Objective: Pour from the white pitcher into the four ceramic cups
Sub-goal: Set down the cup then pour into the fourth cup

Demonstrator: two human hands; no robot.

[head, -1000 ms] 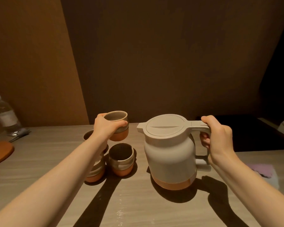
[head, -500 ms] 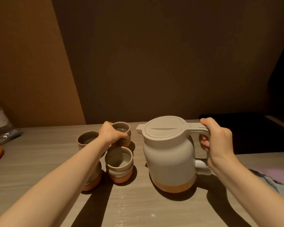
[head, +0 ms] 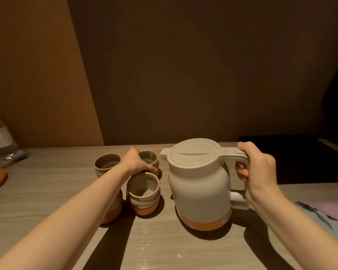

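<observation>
A: What is nearest on the table (head: 47, 191)?
B: A cup (head: 113, 209) half hidden under the left forearm, and a cup (head: 143, 191) beside it.
A: And the white pitcher (head: 199, 184)?
B: It stands upright, lid closed. The right hand (head: 260, 172) has fingers (head: 242, 172) curled round its handle.
A: Farther back?
B: The left hand (head: 135, 162) grips the far right cup (head: 150, 158), fingers wrapped on its side. The fourth cup (head: 106, 164) stands left of it.

Pale wood-grain table (head: 37, 191) in low warm light, brown walls (head: 183, 75) meeting behind it.
</observation>
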